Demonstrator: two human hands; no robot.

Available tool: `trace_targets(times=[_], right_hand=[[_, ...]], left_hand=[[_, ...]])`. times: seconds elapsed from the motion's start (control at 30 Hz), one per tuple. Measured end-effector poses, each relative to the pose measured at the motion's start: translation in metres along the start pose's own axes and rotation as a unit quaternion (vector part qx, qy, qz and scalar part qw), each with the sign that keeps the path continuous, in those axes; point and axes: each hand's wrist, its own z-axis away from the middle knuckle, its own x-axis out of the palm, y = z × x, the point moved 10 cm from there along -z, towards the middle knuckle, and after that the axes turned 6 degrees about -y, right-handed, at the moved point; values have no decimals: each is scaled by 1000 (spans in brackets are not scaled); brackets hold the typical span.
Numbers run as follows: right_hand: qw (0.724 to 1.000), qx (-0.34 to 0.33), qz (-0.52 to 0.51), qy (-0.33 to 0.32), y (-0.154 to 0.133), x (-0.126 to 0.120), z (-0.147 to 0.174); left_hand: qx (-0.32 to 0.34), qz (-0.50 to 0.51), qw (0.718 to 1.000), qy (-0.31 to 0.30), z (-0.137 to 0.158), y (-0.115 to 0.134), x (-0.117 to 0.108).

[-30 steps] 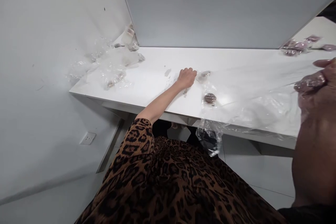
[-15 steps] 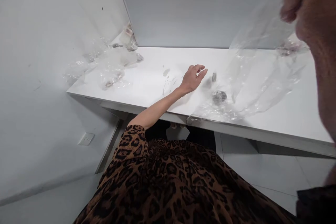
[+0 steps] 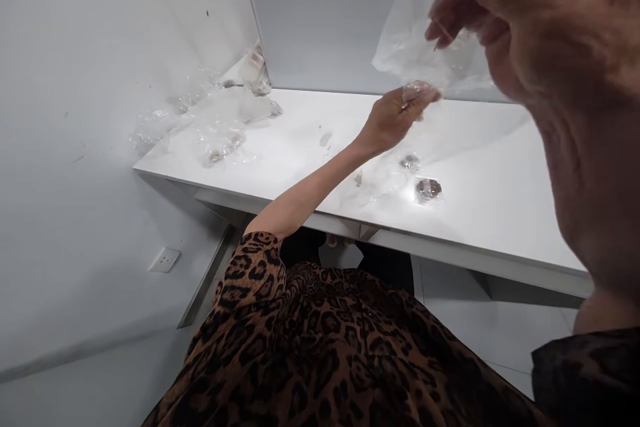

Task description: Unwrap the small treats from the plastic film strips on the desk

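Note:
A clear plastic bag (image 3: 400, 47) is held up above the white tabletop, near the grey panel. My right hand (image 3: 530, 20), large and close to the camera at the upper right, is closed on its upper part. Lower down, my left hand (image 3: 397, 117) reaches forward over the tabletop, its fingers pinching the lower edge of the bag. Below the hands, a dark item in clear wrap (image 3: 429, 190) lies on the table, and a smaller wrapped packet (image 3: 410, 161) lies just behind it.
Crumpled clear plastic bags (image 3: 225, 120), some with small items inside, lie at the left end of the white table (image 3: 500, 213). A grey panel (image 3: 325, 20) rises along the back edge. A wall socket (image 3: 165, 259) is at the lower left.
My right hand has moved left, lifting the bag off the table. My left hand, open before, has gone up and right and closed on the bag. The wrapped items now lie uncovered.

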Motion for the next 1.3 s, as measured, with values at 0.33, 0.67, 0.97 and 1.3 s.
trace_targets(times=[0.33,0.67,0.97,1.3], right_hand=[[880,287,370,-81,245,-34,180],[930,285,212,98,257,-67,155],[856,258,417,-165,293,18,135],[891,264,336,-155,275,-36,165]], left_hand=[[-190,221,899,328,132,-94,-172],[-236,127,904,332,209,-129,-173],[-228,112,914,315,209,-133,-173],[-222,106,914,324,211,-133,-175]])
